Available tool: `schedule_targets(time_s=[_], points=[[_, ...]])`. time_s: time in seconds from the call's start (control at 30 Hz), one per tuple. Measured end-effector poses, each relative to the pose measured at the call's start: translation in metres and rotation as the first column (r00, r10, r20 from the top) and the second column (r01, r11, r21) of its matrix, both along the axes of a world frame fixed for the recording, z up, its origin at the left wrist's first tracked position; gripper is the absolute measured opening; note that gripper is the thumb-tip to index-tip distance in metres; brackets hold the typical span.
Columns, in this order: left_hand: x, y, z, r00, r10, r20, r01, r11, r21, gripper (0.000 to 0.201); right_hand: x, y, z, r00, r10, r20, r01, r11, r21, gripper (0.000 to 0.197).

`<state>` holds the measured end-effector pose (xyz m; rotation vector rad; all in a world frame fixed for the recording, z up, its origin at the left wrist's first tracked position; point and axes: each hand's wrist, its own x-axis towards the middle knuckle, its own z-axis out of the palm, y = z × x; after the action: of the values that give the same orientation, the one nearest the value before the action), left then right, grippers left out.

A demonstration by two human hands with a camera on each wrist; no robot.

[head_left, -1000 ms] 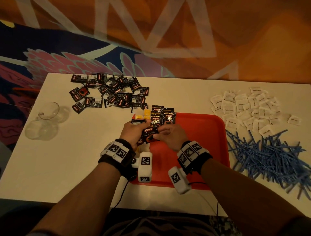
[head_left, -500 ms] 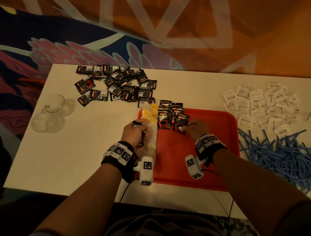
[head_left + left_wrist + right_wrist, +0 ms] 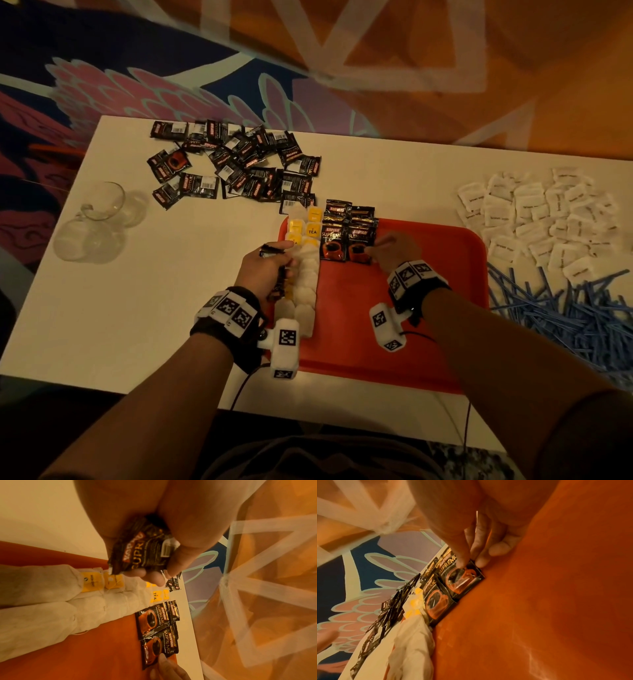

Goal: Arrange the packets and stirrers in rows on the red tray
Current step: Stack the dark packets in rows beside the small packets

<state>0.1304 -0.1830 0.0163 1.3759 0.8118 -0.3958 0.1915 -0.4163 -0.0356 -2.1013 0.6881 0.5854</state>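
- 2 columns of coffee packets [image 3: 347, 236] lie at the far left part of the red tray [image 3: 428, 308], just beside a long row of tea bags [image 3: 305, 274] along its left edge; I judge the coffee rows are the step in hand.
- My right hand [image 3: 394, 251] reaches forward over the tray, fingers [image 3: 462, 555] pointed down; the thumb and a fingertip pinch the near right corner of the front coffee packet [image 3: 464, 577], which lies flat on the tray.
- My left hand [image 3: 265, 270] hovers over the tray's left edge, knuckles up, fingers curled round a small stack of spare coffee packets [image 3: 144, 551].
- Next move, as I judge it: let go of the corner, draw 1 packet from the left hand's stack and lay it overlapping, edge lined up with its neighbour.
- Most of the supply is off the tray: loose coffee packets [image 3: 236, 164] far left on the table [image 3: 154, 308], white sachets [image 3: 548, 219] far right, blue stirrers [image 3: 582, 315] near right.
- Slippery foil could slide askew, so I would set each packet down gently.
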Motion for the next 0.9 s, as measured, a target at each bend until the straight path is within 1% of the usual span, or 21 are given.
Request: schedule_targets(time_s=[0.17,0.23,0.43,0.5,0.6,0.67,0.7,0.77,0.8,0.83,0.9], points=[[0.001,0.001,0.001,1.000,0.006,0.001,-0.006,1.000,-0.003,0.025,0.002,-0.002,0.001,0.999,0.018,0.038,-0.016,0.999,-0.046,0.035],[0.002,0.002,0.000,1.000,0.008,0.002,-0.008,1.000,-0.008,0.025,0.002,0.000,0.001,0.997,0.056,0.047,-0.052,0.996,-0.071,0.037],[0.001,0.002,0.000,1.000,0.024,0.005,-0.024,0.999,-0.029,0.024,0.000,-0.003,0.009,0.991,0.118,0.054,-0.114,0.990,-0.081,0.038],[0.001,0.000,0.002,0.999,0.046,0.004,-0.046,0.998,-0.051,0.025,-0.002,-0.006,0.012,0.985,0.162,0.058,-0.156,0.983,-0.100,0.038],[0.002,-0.006,0.009,0.995,0.097,-0.009,-0.097,0.982,-0.160,0.033,-0.006,-0.013,0.020,0.981,0.179,0.074,-0.170,0.979,-0.111,0.038],[0.004,-0.011,0.018,0.993,0.116,-0.008,-0.115,0.966,-0.230,0.037,-0.008,-0.015,0.027,0.981,0.171,0.089,-0.164,0.983,-0.084,0.039],[0.004,-0.014,0.023,0.994,0.113,0.002,-0.109,0.965,-0.239,0.037,-0.009,-0.016,0.033,0.982,0.156,0.106,-0.151,0.987,-0.054,0.038],[0.004,-0.020,0.029,0.995,0.099,0.028,-0.089,0.964,-0.249,0.031,-0.013,-0.014,0.046,0.978,0.136,0.159,-0.143,0.989,0.035,0.034],[0.003,-0.024,0.030,0.995,0.092,0.035,-0.080,0.961,-0.266,0.027,-0.015,-0.012,0.052,0.971,0.145,0.192,-0.163,0.983,0.080,0.031],[0.002,-0.026,0.032,0.997,0.071,0.041,-0.057,0.962,-0.267,0.024,-0.017,-0.009,0.059,0.962,0.159,0.222,-0.190,0.974,0.126,0.028],[-0.001,-0.032,0.036,0.999,0.020,0.041,-0.011,0.976,-0.215,0.027,-0.022,-0.002,0.072,0.947,0.181,0.264,-0.242,0.946,0.218,0.027]])
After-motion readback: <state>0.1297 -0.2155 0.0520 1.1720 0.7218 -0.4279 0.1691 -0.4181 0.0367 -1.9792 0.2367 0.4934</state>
